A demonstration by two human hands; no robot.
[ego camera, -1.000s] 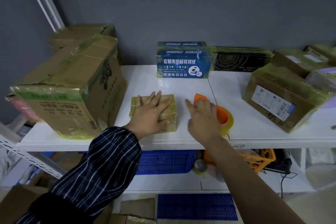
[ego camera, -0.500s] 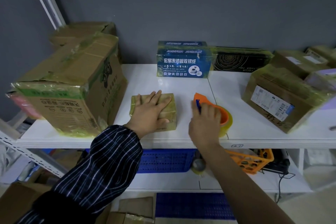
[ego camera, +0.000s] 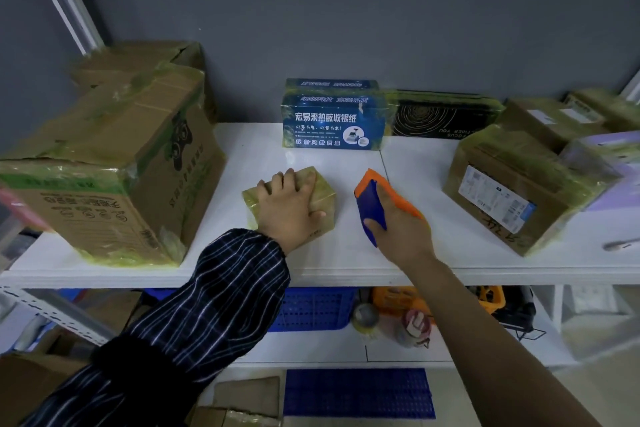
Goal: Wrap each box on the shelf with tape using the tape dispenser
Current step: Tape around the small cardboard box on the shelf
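Note:
A small tape-wrapped cardboard box (ego camera: 323,189) lies on the white shelf (ego camera: 433,253) near the front middle. My left hand (ego camera: 285,206) rests flat on top of it, fingers spread over the box. Just to its right, my right hand (ego camera: 398,229) grips the orange and blue tape dispenser (ego camera: 372,201), thumb on the blue part, lifted and tilted with its orange nose pointing away from me. The tape roll is hidden behind my hand.
A large taped carton (ego camera: 114,180) stands at the left. A blue printed box (ego camera: 334,121) and a black box (ego camera: 440,116) line the back wall. Taped cartons (ego camera: 509,187) crowd the right. Baskets and tape rolls (ego camera: 363,319) sit on the lower shelf.
My right hand has closed round the tape dispenser and raised it, turning it so the blue side shows. My left hand stays on the small box.

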